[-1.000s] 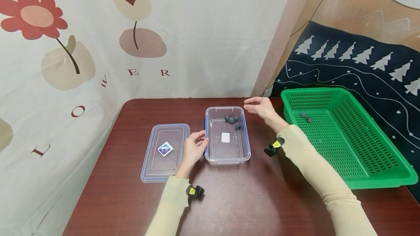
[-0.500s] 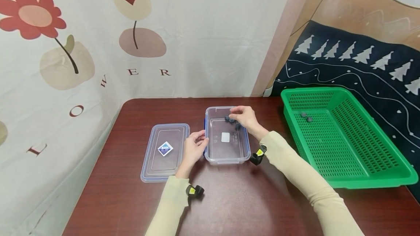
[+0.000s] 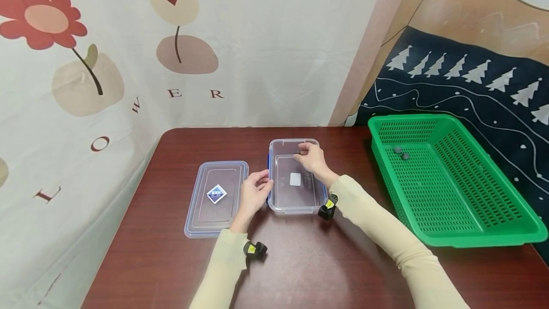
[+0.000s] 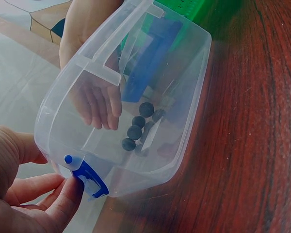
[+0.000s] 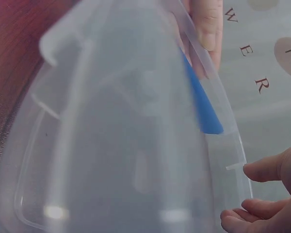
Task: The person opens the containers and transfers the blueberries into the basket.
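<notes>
A clear plastic container [image 3: 285, 194] with blue side clips stands uncovered on the table. Several blueberries [image 4: 138, 122] lie on its floor, seen through the wall in the left wrist view; the head view hides them behind my right hand [image 3: 310, 159]. This hand hangs inside the container above the berries. Its thumb and fingertips stand apart in the right wrist view, with nothing visible between them. My left hand [image 3: 254, 193] touches the container's left side from outside, fingers against a blue clip [image 4: 89, 178]. The clear lid [image 3: 214, 223] with a blue-edged label lies to the left.
A green perforated basket [image 3: 450, 194] stands at the right, holding two dark berries [image 3: 401, 153] near its far left corner. Behind the brown table [image 3: 291, 261] hang printed cloths. The basket's left wall rises between the berries and the container.
My right hand has moved left from beside the container's far right corner to inside it, covering the berries in the head view. The left hand, lid and basket stay put.
</notes>
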Motion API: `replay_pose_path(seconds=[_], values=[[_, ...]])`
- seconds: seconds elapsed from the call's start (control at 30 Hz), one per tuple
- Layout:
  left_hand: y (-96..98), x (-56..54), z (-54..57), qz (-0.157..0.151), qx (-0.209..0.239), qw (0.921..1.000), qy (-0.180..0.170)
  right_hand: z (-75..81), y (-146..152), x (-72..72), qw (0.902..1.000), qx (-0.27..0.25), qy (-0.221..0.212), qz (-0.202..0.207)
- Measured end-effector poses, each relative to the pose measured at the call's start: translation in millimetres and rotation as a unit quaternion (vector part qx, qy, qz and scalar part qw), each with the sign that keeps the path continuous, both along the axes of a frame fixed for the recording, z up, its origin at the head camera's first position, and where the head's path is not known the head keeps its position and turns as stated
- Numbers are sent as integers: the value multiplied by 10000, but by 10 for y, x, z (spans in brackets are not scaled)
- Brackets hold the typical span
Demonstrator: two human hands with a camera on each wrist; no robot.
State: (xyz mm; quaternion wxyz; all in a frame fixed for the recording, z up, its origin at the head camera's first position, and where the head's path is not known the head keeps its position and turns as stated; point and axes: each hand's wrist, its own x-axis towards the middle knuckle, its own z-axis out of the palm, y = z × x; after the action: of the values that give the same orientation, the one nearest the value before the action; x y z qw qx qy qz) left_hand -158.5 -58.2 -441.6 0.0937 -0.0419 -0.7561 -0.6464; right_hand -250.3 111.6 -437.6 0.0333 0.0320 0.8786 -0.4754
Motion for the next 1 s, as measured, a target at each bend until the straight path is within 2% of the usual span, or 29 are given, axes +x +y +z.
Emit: replay_pose_path(seconds=[0.37, 0.53, 0.63, 1.0], values=[[-1, 1, 12, -15, 71, 10000, 18, -108, -36, 33, 9992, 386, 40, 69], [0, 6, 26, -26, 62, 10000, -6, -180, -53, 47, 9969, 723, 284, 78], [0, 10, 29, -25, 53, 10000, -5, -203, -55, 46, 9960, 800, 378, 122], [4, 16, 30, -32, 98, 9999, 44, -223, -59, 55, 9959, 807, 283, 290]])
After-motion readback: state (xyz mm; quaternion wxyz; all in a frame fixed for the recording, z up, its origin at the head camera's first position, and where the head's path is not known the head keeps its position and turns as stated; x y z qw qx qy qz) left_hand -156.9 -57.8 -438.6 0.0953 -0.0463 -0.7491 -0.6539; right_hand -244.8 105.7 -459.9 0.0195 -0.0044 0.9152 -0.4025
